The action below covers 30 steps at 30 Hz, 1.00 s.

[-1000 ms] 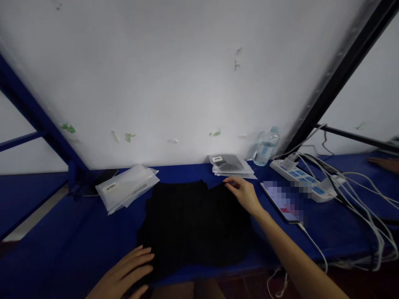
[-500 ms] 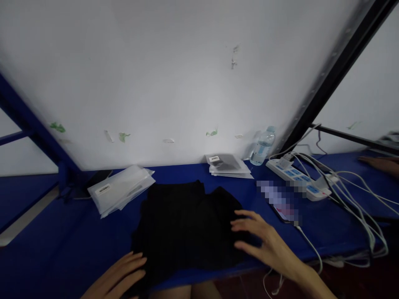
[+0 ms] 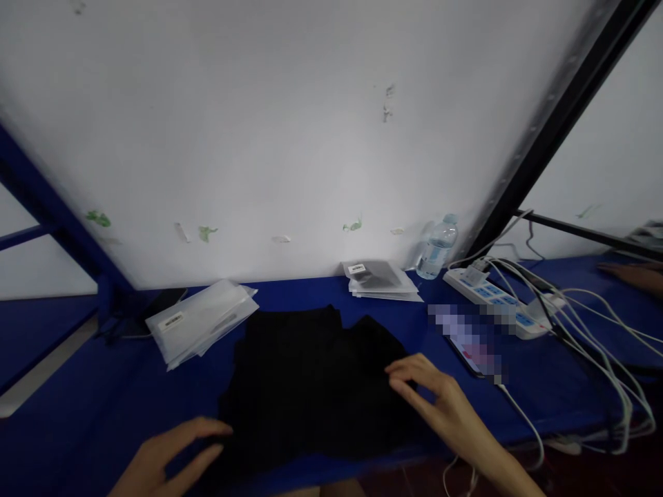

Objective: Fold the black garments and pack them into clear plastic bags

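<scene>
flattening black cloth point(image 3: 311, 386) at the table's point(image 3: 114, 400) front edge needs even tension, left hand point(image 3: 152, 459) and right hand point(image 3: 440, 400) part-open, hold unclear.

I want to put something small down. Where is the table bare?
Widest patch: the left of the table, bordered by the left bags, black cloth and left hand. A narrow strip lies behind the cloth, between left bags and right bags. Crowded: the right, with phone, power strip and cables.
</scene>
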Tool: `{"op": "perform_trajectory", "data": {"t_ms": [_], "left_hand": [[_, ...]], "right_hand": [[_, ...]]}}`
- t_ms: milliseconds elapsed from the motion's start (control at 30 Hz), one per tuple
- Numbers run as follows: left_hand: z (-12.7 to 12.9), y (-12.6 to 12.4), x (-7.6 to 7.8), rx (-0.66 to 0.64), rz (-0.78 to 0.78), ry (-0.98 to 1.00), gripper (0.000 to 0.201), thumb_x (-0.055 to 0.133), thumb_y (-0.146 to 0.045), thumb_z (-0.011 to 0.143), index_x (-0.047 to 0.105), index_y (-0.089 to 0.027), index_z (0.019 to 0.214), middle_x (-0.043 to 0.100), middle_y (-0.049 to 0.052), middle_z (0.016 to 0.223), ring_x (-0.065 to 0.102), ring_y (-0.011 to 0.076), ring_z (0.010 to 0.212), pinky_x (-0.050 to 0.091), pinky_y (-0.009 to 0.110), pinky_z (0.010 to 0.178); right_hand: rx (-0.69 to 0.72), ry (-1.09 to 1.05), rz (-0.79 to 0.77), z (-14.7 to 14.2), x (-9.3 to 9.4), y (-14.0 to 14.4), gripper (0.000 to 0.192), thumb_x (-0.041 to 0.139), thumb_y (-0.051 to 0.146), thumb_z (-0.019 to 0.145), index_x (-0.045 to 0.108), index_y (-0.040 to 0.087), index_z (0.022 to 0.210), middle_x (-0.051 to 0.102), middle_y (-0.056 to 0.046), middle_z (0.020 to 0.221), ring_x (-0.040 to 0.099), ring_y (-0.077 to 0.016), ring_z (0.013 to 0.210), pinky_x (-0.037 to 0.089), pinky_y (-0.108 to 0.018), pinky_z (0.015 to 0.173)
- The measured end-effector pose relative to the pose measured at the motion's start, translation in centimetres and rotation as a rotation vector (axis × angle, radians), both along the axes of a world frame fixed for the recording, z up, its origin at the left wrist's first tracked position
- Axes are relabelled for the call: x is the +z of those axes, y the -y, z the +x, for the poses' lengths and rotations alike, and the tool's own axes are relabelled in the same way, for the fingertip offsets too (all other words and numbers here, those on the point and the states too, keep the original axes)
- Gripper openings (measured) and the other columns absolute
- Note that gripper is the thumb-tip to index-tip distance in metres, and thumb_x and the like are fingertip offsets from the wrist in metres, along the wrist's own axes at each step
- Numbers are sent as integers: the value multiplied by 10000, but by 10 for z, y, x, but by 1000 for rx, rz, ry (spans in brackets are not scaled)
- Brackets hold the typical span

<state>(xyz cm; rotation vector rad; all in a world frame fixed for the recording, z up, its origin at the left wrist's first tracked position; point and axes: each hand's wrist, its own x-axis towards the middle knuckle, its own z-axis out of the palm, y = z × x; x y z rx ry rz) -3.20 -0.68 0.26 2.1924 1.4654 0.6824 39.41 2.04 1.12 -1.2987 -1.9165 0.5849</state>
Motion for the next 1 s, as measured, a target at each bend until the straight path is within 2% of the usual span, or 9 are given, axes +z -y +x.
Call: {"op": "perform_trajectory", "data": {"t_ms": [167, 233, 333, 400, 500, 600, 700, 867, 1000], "left_hand": [[12, -75, 26, 212, -19, 111, 323, 519, -526, 847, 665, -239, 814, 678, -20, 745, 660, 212, 745, 529, 253, 651], [21, -103, 22, 277, 6, 113, 353, 502, -541, 833, 660, -225, 833, 676, 4, 793, 643, 226, 776, 506, 292, 697], [30, -127, 4, 318, 7, 21, 299, 554, -495, 762, 636, -210, 805, 646, 18, 740, 616, 232, 707, 479, 331, 675], [32, -130, -9, 313, 6, -2, 275, 567, -463, 748, 622, -213, 848, 644, 19, 756, 601, 223, 678, 470, 340, 673], [29, -127, -17, 251, -2, 14, 297, 523, -466, 808, 621, -222, 947, 657, 32, 860, 604, 216, 714, 465, 337, 706], [25, -123, -15, 237, -5, -51, 310, 499, -486, 835, 633, -220, 917, 624, 21, 772, 584, 220, 685, 444, 325, 659], [25, -121, -9, 222, -10, -95, 296, 509, -484, 832, 633, -215, 829, 594, 16, 717, 573, 227, 683, 430, 320, 638], [28, -116, -2, 152, -39, 0, 249, 467, -448, 878, 597, -239, 915, 654, 25, 909, 605, 251, 882, 444, 359, 794], [28, -110, -2, 198, -110, 68, 289, 481, -496, 873, 563, -249, 999, 657, 36, 989, 608, 282, 982, 449, 401, 864]], "right_hand": [[-225, 32, 158, -8, 7, -60, 280, 531, 472, 876, 648, 242, 767, 683, -69, 952, 599, -243, 951, 463, -394, 865], [-305, 92, 118, -11, -2, -83, 315, 526, 492, 859, 618, 228, 715, 681, -62, 842, 605, -241, 866, 460, -385, 811], [-348, 157, 15, -12, -19, -102, 329, 550, 512, 816, 566, 227, 653, 648, -37, 677, 601, -224, 698, 455, -346, 669], [-340, 144, -24, -10, -29, -103, 302, 568, 516, 796, 573, 229, 704, 644, -22, 653, 599, -209, 644, 447, -318, 611], [-330, 117, -75, -3, -33, -95, 313, 546, 529, 813, 617, 225, 836, 687, -38, 760, 634, -214, 720, 460, -313, 657], [-280, 167, -132, 5, -33, -84, 354, 515, 548, 835, 651, 220, 838, 707, -57, 850, 647, -236, 819, 460, -327, 721], [-288, 200, -184, 11, -33, -77, 355, 538, 556, 819, 655, 222, 803, 699, -50, 806, 643, -235, 799, 455, -321, 701], [-284, 211, -107, 11, -31, -74, 299, 609, 478, 779, 660, 235, 945, 676, -38, 836, 618, -215, 786, 464, -320, 711], [-222, 291, -91, 6, -28, -77, 306, 638, 411, 768, 663, 236, 1019, 639, -40, 830, 600, -218, 807, 461, -333, 740]]}}
